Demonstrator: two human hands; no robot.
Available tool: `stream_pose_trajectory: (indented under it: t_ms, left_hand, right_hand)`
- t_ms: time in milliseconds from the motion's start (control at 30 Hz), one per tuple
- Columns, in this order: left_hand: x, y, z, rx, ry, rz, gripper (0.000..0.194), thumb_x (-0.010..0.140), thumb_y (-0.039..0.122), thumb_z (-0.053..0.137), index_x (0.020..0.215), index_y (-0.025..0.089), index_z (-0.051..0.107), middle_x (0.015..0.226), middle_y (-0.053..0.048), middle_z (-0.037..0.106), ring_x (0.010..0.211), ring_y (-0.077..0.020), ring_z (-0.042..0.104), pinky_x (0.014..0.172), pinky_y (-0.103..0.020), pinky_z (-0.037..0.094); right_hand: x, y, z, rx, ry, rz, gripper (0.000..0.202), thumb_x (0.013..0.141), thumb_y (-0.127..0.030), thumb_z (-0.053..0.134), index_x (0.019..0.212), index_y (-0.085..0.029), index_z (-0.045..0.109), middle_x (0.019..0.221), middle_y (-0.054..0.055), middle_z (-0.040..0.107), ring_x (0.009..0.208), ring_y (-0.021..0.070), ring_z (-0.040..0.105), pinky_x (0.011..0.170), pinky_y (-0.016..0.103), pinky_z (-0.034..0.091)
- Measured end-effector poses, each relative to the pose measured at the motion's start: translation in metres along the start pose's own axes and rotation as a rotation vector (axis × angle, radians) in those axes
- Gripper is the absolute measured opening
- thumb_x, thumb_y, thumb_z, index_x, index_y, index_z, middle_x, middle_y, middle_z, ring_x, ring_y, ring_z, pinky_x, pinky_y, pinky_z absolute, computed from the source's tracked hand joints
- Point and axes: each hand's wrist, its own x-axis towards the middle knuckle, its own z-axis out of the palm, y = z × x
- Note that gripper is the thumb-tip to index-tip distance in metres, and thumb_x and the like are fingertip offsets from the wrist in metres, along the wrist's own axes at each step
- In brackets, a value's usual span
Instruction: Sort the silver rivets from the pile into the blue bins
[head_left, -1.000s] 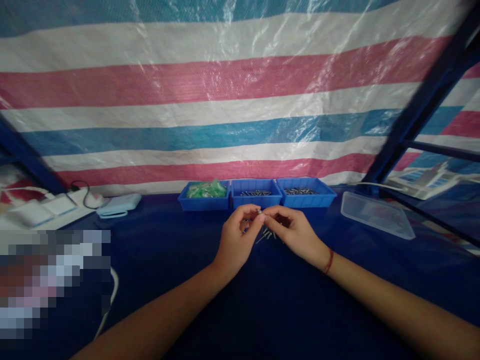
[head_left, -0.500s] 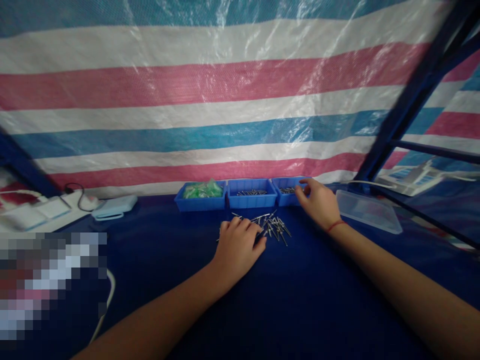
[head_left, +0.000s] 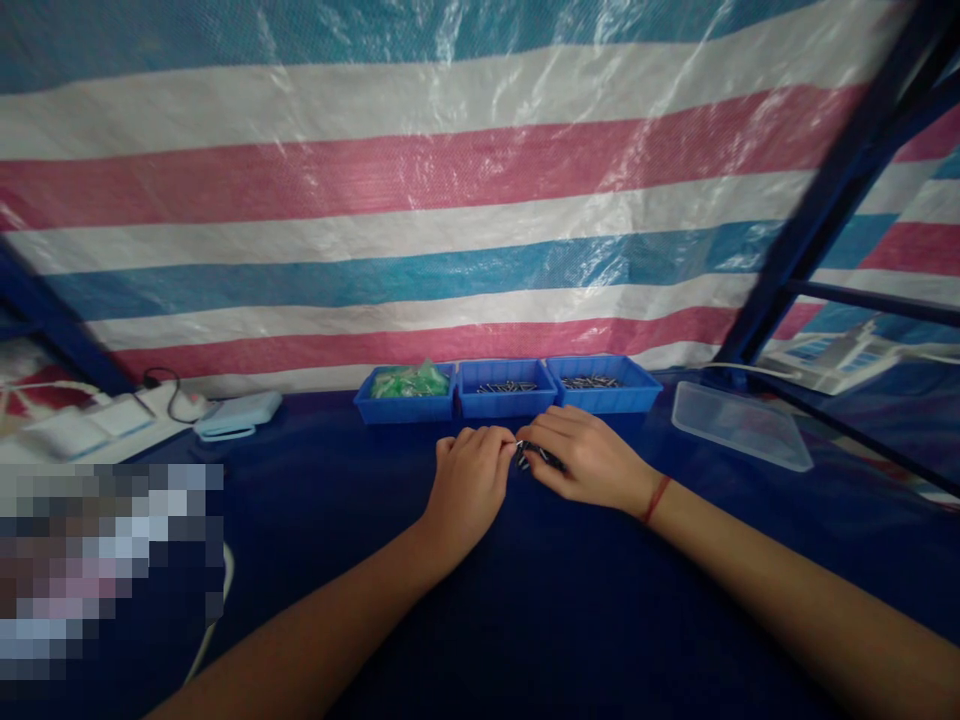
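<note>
Metal pins point(head_left: 523, 459) seen between left hand point(head_left: 469, 478) and right hand point(head_left: 592, 455), over dark blue table point(head_left: 525, 610).
Both hands are curled; whether any pin is gripped cannot be told, view partly blocked by fingers. Three blue bins point(head_left: 508, 404) are ranged behind.

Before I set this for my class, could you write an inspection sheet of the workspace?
Surface: dark blue tabletop.
Job's things: thin metal pieces at centre, partly hidden; more in the middle blue bin and right blue bin; green packaging in the left blue bin.
Clutter: light-blue object left, clear plastic tray right; lower left pixelated.
Hands: left hand and right hand close together, fingers by the pieces; grip unclear.
Cables: white cable and black cable left; another white one right.
Surroundings: striped sheet behind, blue frame both sides.
</note>
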Motion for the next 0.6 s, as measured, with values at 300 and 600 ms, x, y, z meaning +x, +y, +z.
stream_pose_trajectory:
  t_ms: [300, 600]
  left_hand:
    - [0.006, -0.004, 0.003, -0.432, 0.137, -0.031, 0.005, 0.083, 0.016, 0.052, 0.084, 0.018, 0.057, 0.082, -0.001, 0.065, 0.077, -0.0148, 0.06, 0.071, -0.028, 0.044]
    - [0.006, -0.004, 0.0, -0.591, 0.137, -0.093, 0.008, 0.083, 0.025, 0.054, 0.082, 0.019, 0.058, 0.079, 0.001, 0.065, 0.07, -0.0118, 0.058, 0.068, -0.024, 0.045]
  right_hand:
    - [0.001, -0.008, 0.01, 0.173, 0.011, 0.101, 0.02, 0.091, -0.023, 0.042, 0.086, -0.015, 0.059, 0.077, 0.006, 0.061, 0.072, 0.0161, 0.055, 0.069, 0.029, 0.042]
    - [0.004, -0.016, 0.015, 0.412, 0.057, 0.255, 0.019, 0.089, -0.022, 0.044, 0.075, -0.017, 0.055, 0.068, 0.002, 0.056, 0.063, 0.0123, 0.051, 0.06, 0.025, 0.04]
